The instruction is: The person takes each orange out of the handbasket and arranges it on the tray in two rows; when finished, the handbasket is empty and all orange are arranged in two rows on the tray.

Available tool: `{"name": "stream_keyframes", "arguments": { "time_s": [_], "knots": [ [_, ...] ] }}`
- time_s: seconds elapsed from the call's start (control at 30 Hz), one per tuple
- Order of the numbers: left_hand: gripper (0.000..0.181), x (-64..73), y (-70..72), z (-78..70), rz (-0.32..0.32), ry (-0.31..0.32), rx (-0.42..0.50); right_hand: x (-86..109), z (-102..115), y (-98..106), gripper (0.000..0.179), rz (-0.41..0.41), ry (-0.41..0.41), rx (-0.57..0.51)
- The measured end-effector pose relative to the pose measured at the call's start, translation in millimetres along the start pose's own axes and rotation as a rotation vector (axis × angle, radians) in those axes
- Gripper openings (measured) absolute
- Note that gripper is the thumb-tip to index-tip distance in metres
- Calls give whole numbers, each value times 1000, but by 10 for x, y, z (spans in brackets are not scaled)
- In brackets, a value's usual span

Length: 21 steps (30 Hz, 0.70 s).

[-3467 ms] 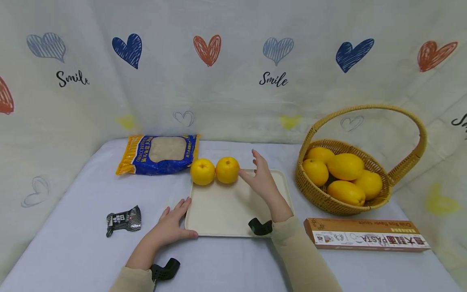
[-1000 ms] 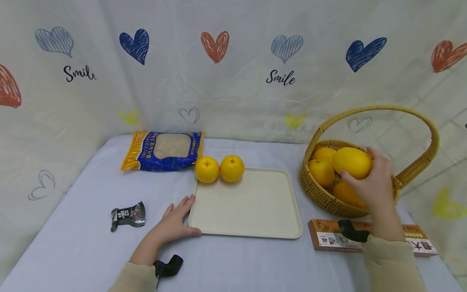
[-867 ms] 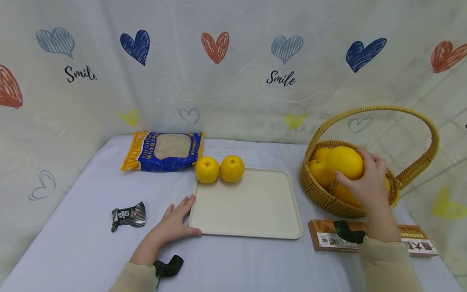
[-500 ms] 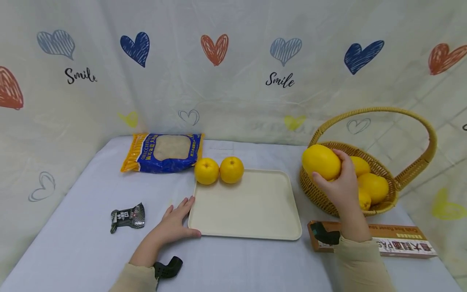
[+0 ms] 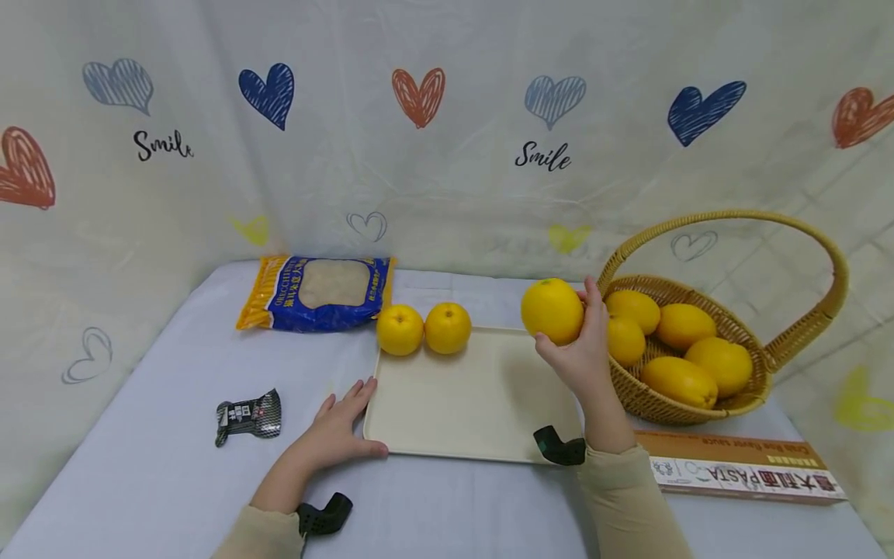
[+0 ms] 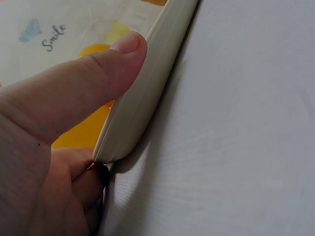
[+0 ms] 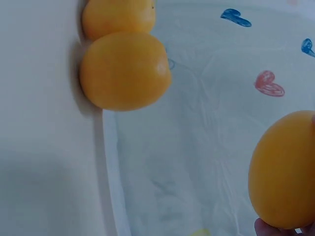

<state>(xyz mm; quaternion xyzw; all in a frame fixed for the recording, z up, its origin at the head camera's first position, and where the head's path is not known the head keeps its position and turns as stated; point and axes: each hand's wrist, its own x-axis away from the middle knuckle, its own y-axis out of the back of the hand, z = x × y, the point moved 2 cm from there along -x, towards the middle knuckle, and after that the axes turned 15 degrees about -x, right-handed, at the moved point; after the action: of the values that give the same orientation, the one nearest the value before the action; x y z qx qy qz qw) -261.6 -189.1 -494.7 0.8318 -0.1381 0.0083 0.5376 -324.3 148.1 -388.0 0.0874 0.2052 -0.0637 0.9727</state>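
My right hand [image 5: 587, 359] grips a yellow fruit [image 5: 550, 310]; left hand [image 5: 337, 431], fingers spread, touches tray [image 5: 454, 407] at near left, likely steadying it.

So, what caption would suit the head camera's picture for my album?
Right hand holding a yellow fruit, left hand touching the tray, loaded basket to the right.

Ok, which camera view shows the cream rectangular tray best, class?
The head view, which shows most of the tray from above. The left wrist view shows only an outer edge and corner, the right wrist view only part of its surface.
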Motion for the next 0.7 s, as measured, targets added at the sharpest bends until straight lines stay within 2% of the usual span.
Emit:
{"name": "stream_keyframes", "arguments": {
  "time_s": [0.1, 0.23, 0.4, 0.53, 0.7],
  "knots": [
    [112, -13, -5, 3, 0, 0, -6, -18, -18, -87, 87, 23, -3, 27],
    [111, -24, -13, -3, -4, -7, -8, -45, -41, -194, 80, 35, -29, -44],
    [111, -13, -15, -13, -4, -12, -9, -67, -127, -264, 83, 45, -90, -124],
    [111, -2, -4, -12, -2, 0, -7, -81, -199, -297, 84, 73, -121, -110],
    [110, -3, 0, -13, 5, 3, -4, -85, -252, -325, 85, 66, -112, -92]
  ]
}}
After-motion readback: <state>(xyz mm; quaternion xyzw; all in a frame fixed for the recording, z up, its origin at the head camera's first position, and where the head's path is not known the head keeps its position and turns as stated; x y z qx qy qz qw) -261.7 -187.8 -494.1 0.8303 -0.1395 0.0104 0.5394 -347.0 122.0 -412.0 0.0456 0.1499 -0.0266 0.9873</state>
